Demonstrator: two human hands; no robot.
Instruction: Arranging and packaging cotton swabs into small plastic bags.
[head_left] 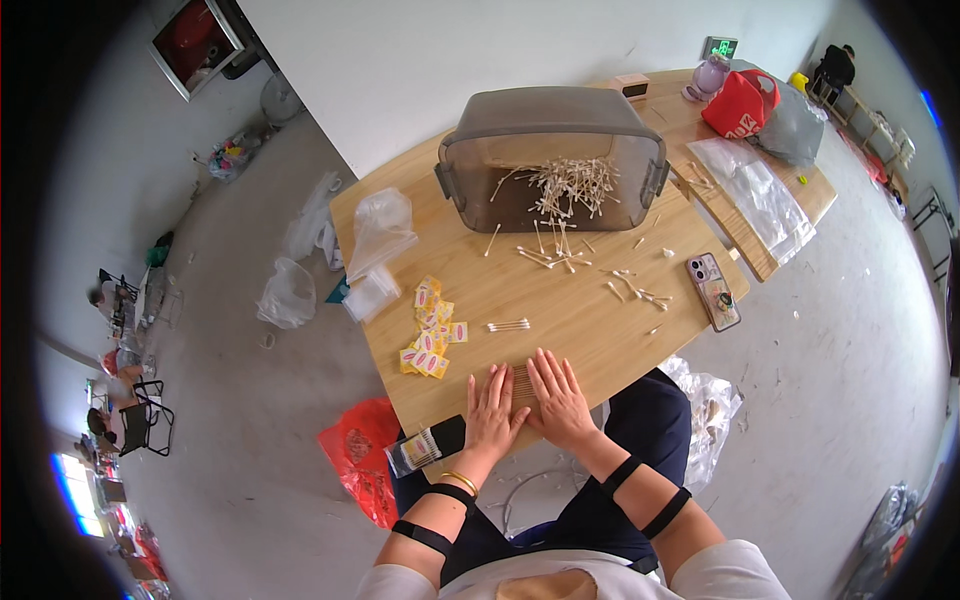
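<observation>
Both hands lie flat on the wooden table (pixel 610 345), close to its near edge. The left hand (pixel 489 405) and the right hand (pixel 560 398) have straight fingers, side by side and not curled, and they do not pinch anything. Between them is a neat row of cotton swabs (pixel 522 384). The sticks seem to run across, from one hand to the other. The soft ends are hidden, so I cannot tell if the fingers lie on top of them or just beside them. The two thumbs come near each other at the close side of the row. To do this well, I think both hands should push softly and evenly, so the ends line up and no stick hops over another. Too hard a push could bend the thin sticks or squash the cotton. Just past the fingers is a small bunch of swabs (pixel 508 325), so the fingertips should not bump it. Yellow cards (pixel 430 335) sit in a loose heap to the left. Farther back, a big gray bin (pixel 550 105) lies on its side with a messy pile of swabs (pixel 578 183) inside.
</observation>
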